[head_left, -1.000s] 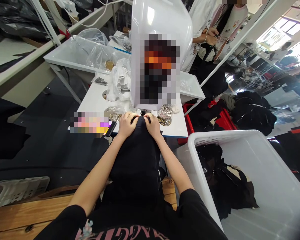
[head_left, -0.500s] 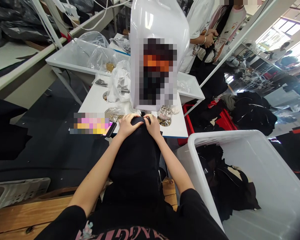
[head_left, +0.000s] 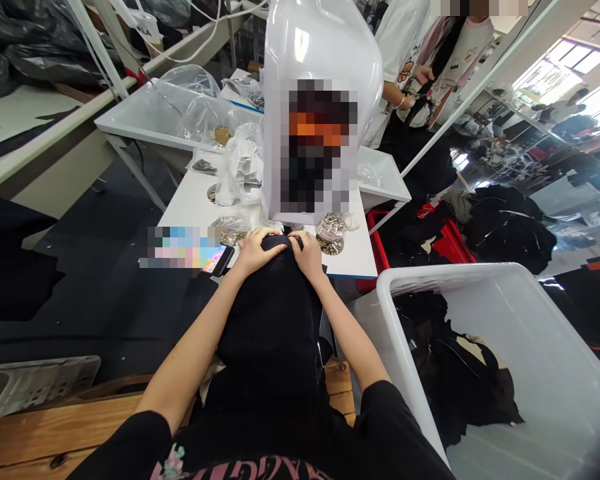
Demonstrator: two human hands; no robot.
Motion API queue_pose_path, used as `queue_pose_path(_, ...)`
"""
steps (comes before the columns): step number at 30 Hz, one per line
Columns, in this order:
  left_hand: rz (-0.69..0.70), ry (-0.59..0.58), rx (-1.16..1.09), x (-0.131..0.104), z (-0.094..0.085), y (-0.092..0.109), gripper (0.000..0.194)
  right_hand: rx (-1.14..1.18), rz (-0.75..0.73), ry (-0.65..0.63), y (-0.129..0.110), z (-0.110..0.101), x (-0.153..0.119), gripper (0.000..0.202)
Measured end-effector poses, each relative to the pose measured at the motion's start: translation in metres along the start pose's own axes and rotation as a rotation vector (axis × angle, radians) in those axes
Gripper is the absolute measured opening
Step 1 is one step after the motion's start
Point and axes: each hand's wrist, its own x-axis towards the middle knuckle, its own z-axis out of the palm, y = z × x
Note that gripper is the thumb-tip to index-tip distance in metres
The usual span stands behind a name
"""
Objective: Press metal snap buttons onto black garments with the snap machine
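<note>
A black garment point(head_left: 275, 313) stretches from my lap up to the white machine point(head_left: 325, 47), its far edge lying under the machine's head. My left hand point(head_left: 256, 252) grips that edge on the left, thumb on top of the cloth. On the right, my right hand point(head_left: 306, 255) pinches the same edge, close to the left one. Both sit just in front of the machine's lower end, whose working point is mostly hidden. Beside my left hand lies a phone point(head_left: 219, 259) with a lit screen. Small metal fasteners point(head_left: 331, 244) fill a round hollow just past my right hand.
The white worktable point(head_left: 185, 207) also carries a plastic bag point(head_left: 240, 167) and more metal bits in a clear bag point(head_left: 227, 230). To my right stands a large white bin point(head_left: 545, 320) with black garments point(head_left: 470, 373) inside. Behind the machine, people point(head_left: 415, 80) handle dark cloth.
My hands keep the same hold on the garment at the machine. The view has shifted slightly, and the phone's picture has changed. In the background, a person's hands have moved.
</note>
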Motion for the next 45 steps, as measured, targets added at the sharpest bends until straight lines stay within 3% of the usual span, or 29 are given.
queue_pose_path(15, 0.135, 0.014, -0.075, 0.001, -0.017, 0.015, 0.037, 0.062, -0.045, 0.043, -0.016, -0.02, 0.0, 0.018)
queue_pose_path(19, 0.137, -0.039, -0.001, -0.028, -0.032, 0.022, 0.037, 0.116, -0.055, 0.003, -0.029, -0.034, -0.021, 0.016)
queue_pose_path(25, 0.275, -0.134, 0.166, -0.098, -0.06, 0.036, 0.017, 0.076, -0.227, -0.274, -0.047, -0.073, -0.078, 0.019)
queue_pose_path(31, 0.504, -0.05, 0.17, -0.135, -0.071, 0.042, 0.024, -0.029, -0.426, -0.251, -0.05, -0.093, -0.11, 0.022)
queue_pose_path(34, 0.531, -0.087, 0.19, -0.145, -0.068, 0.037, 0.026, -0.068, -0.47, -0.346, -0.047, -0.094, -0.115, 0.019)
queue_pose_path(37, 0.533, -0.142, 0.206, -0.156, -0.06, 0.026, 0.024, -0.038, -0.477, -0.56, -0.043, -0.093, -0.114, 0.006)
queue_pose_path(40, 0.537, -0.198, 0.202, -0.165, -0.051, 0.014, 0.024, 0.035, -0.391, -0.723, -0.041, -0.092, -0.104, 0.025)
queue_pose_path(42, 0.523, -0.195, 0.182, -0.167, -0.049, 0.008, 0.023, 0.048, -0.354, -0.718, -0.041, -0.09, -0.095, 0.031)
queue_pose_path(45, 0.504, -0.074, 0.16, -0.161, -0.051, 0.004, 0.022, 0.082, -0.401, -0.662, -0.04, -0.087, -0.085, 0.049)
